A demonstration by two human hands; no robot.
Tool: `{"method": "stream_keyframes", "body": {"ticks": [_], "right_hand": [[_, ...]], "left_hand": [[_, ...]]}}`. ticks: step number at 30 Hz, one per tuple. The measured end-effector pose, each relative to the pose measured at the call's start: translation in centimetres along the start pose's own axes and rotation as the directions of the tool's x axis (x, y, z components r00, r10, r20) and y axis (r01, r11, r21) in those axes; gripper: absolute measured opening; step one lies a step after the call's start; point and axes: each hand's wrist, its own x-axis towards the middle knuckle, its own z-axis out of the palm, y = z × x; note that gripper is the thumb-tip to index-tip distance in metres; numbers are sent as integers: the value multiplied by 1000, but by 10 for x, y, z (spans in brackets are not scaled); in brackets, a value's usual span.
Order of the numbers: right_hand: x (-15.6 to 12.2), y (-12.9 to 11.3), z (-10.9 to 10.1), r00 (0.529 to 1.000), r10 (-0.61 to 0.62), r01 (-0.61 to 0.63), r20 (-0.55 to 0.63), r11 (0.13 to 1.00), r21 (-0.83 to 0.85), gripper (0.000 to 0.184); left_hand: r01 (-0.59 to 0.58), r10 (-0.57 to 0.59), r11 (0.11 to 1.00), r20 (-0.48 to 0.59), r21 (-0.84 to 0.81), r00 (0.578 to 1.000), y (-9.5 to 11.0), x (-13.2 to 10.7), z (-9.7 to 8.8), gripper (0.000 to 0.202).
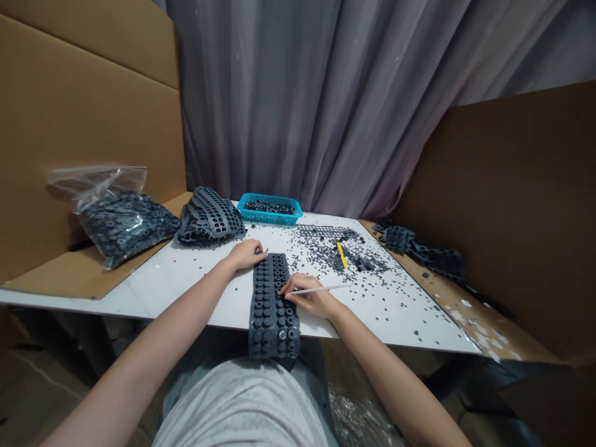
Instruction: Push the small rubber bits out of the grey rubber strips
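A dark rubber sheet point(270, 298) with rows of round raised studs lies in front of me, its near end hanging over the table edge. My left hand point(246, 253) is closed at the sheet's far left corner, fingertips pinching it. Between the fingers of my right hand point(310, 297) is a thin white stick point(328, 288), its back end pointing right. The fingertips touch the studs on the sheet's right side, and the stick's front tip is hidden there.
A blue basket point(298, 214) of small dark parts stands at the back, beside stacked studded sheets point(212, 214). Further left leans a clear bag point(128, 220) of dark pieces. A yellow tool point(341, 254) lies among scattered black bits. Cardboard walls point(521, 205) flank the white table point(372, 323).
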Motion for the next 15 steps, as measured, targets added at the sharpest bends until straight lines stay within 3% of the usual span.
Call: {"method": "stream_keyframes", "body": {"ticks": [15], "right_hand": [[-1,13,0,990,37,-57,-138,987,-147,12]], "left_hand": [[11,-7,993,35,-120,999,-4,0,6,35]]}}
